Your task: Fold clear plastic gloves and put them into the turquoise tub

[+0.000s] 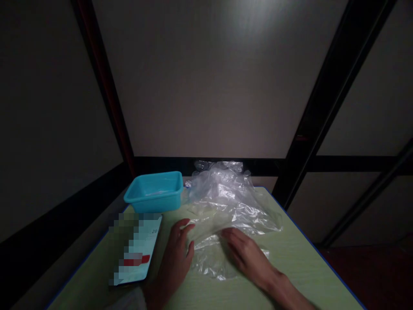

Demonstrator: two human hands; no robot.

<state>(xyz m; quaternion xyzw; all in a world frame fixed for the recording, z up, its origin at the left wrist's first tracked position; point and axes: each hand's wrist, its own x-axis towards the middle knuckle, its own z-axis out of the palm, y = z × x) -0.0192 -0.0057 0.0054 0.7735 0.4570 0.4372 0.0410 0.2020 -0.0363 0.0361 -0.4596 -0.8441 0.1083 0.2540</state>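
Holds the left hand (178, 253) with thumb and fingers apart, curling the right hand (247, 254), grip unclear, over clear plastic (210, 259) between them.

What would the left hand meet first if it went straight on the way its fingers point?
Most likely the crumpled clear plastic, just beyond the fingertips of the left hand. Depth is unclear, so they may already touch its edge.

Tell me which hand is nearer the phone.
The left hand, just beside the phone, thumb and fingers apart; the right hand is farther off, over the clear plastic.
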